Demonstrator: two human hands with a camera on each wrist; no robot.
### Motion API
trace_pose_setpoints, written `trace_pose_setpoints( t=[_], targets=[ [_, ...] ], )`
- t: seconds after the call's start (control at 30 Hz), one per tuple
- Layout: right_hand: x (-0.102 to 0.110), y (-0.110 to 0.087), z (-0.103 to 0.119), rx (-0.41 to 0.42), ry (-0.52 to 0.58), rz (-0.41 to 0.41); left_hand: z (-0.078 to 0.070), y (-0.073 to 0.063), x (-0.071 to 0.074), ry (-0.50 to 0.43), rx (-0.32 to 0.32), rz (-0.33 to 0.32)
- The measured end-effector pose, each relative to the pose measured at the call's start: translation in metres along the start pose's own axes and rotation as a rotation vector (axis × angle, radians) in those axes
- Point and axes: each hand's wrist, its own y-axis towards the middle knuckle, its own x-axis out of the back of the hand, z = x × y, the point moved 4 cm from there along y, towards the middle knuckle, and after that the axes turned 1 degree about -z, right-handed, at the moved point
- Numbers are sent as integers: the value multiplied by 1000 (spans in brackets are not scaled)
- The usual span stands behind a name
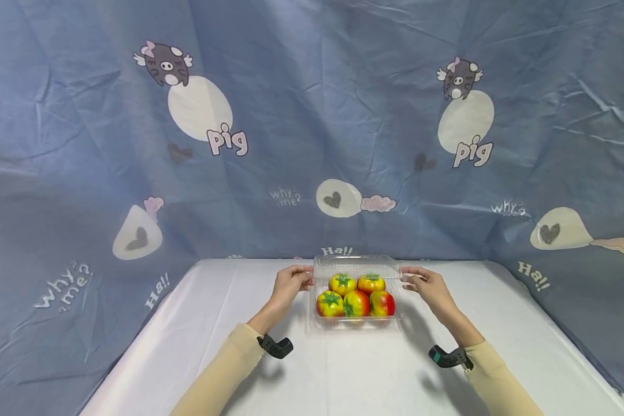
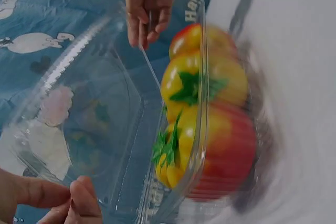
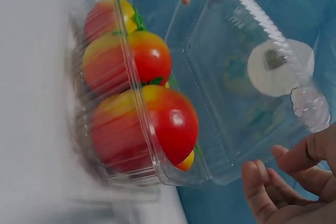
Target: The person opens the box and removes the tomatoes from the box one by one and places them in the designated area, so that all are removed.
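Note:
A clear plastic clamshell box (image 1: 319,325) stands on the white table with several red-and-yellow persimmon-like fruits (image 1: 356,303) with green leafy tops in it. Its hinged lid (image 1: 357,267) is raised at the back, away from the body. At the lid's left edge, my left hand (image 1: 291,283) pinches the rim between thumb and fingertip, as the left wrist view shows (image 2: 79,200). My right hand (image 1: 430,289) is at the lid's opposite edge. In the right wrist view its fingertips (image 3: 254,174) are right at the rim, with a gap between thumb and fingers.
A white cloth (image 1: 229,323) covers the table. Behind it hangs a blue curtain (image 1: 291,115) printed with pigs and words, close to the table's back edge. Black bands with small devices are strapped on both wrists.

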Motion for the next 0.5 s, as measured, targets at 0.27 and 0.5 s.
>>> trace_pose_setpoints(
  t=[0.27,0.5],
  targets=[
    [-1,15,-2,-6,-74,-59,5,21,0,71,-49,-64],
    [-3,28,-8,16,-109,0,13,40,0,133,-59,-83]
  ],
)
